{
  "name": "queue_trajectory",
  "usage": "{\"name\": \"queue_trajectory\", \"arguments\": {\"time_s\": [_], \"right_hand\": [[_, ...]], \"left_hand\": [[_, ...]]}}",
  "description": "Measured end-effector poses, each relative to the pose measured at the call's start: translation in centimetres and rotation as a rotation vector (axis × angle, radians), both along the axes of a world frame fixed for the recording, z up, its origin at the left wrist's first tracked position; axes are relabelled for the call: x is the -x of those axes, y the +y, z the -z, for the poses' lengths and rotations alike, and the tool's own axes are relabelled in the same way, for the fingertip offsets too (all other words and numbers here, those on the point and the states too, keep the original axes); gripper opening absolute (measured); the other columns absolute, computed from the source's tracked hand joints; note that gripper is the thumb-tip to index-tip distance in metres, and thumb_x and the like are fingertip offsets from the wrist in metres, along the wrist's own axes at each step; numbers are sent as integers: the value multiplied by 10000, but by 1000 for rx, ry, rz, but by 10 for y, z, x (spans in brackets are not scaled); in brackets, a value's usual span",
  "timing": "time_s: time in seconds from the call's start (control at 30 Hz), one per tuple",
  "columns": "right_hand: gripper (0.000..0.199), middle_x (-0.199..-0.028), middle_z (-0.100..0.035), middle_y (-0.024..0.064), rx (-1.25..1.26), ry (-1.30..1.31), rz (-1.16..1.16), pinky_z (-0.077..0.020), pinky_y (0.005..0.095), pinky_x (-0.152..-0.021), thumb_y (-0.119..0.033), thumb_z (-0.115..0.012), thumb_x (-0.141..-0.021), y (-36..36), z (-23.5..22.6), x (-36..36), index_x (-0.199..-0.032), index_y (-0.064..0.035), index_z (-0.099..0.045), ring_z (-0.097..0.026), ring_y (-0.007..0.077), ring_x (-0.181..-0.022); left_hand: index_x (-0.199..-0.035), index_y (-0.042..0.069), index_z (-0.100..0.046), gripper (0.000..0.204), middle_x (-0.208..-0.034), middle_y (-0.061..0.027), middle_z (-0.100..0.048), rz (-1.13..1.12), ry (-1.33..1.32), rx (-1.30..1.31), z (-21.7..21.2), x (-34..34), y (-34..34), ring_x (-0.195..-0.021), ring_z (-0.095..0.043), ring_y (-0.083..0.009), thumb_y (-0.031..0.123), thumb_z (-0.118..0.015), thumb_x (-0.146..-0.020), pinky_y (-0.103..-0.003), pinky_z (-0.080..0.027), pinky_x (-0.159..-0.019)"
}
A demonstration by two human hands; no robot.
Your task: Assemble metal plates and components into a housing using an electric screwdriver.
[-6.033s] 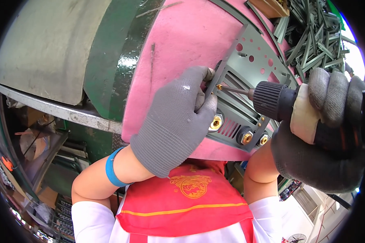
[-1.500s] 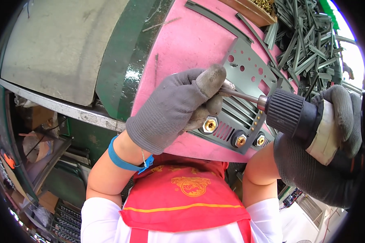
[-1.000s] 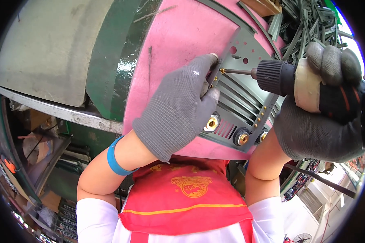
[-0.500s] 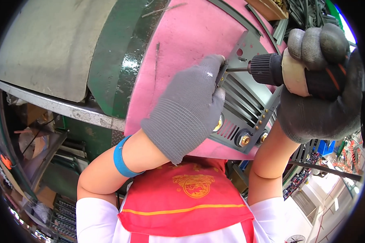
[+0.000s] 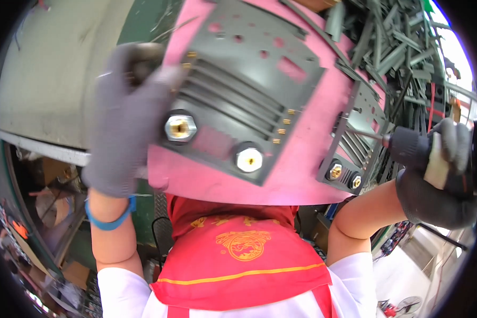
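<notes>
My left hand (image 5: 124, 119), in a grey knit glove, is at the left edge of a dark grey metal panel (image 5: 238, 63). Motion smears its fingers, so whether they grip anything is unclear. The panel lies on a pink mat (image 5: 297, 159); it has slots, round holes, small brass studs and two large connectors with brass centres (image 5: 180, 127). On the right, my right hand (image 5: 434, 180), in a black-and-grey glove, is closed around a black power screwdriver (image 5: 408, 147). Its bit points left across a second, similar panel (image 5: 350, 143), which leans at the mat's right side.
Many grey metal strips and brackets (image 5: 403, 53) are heaped beyond the right side. A pale board (image 5: 58, 69) lies on the bench at left, above shelves of parts (image 5: 53, 180). A fan (image 5: 408, 305) stands at lower right.
The panel has shifted left and lies flatter, uncovering the second panel. My left hand has moved left; my right hand has drawn the screwdriver away to the right and down.
</notes>
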State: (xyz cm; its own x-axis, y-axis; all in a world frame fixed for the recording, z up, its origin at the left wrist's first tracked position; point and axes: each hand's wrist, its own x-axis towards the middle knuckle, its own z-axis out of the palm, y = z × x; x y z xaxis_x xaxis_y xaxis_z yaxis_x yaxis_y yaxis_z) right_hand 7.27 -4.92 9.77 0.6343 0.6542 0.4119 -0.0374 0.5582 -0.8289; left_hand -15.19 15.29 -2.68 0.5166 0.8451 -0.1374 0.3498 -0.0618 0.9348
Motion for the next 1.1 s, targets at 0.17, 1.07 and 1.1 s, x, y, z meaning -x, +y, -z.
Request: {"name": "queue_trajectory", "arguments": {"time_s": [0.17, 1.07, 1.1], "right_hand": [[273, -782, -387, 26, 59, -172, 277, -320, 280, -631, -247, -552, -914, -61, 21, -7, -763, -103, -377, -403, 120, -665], [169, -723, -489, -27, -450, 41, 308, -388, 226, -617, -81, -651, -725, -58, 20, -4, -794, -104, -498, -478, 57, -607], [168, -723, -488, -27, -442, 35, 301, -387, 226, -618, -82, -650, -727, -64, 9, -4, -794, -104, -497, -477, 57, -607]], "left_hand": [[-1227, -33, -617, 391, -771, 25, -483, -203, -157, 278, -45, -6, -13, -579, -375, -33, 211, -453, -969, -209, -271, -489], [-1129, 56, -612, 544, -714, 72, -425, 496, -190, 1265, -24, -113, -143, -518, -272, -23, 571, -506, -990, -197, -218, -456], [-1103, 60, -610, 552, -709, 72, -421, 524, -195, 1269, -24, -112, -143, -517, -270, -24, 588, -501, -985, -198, -218, -456]]}}
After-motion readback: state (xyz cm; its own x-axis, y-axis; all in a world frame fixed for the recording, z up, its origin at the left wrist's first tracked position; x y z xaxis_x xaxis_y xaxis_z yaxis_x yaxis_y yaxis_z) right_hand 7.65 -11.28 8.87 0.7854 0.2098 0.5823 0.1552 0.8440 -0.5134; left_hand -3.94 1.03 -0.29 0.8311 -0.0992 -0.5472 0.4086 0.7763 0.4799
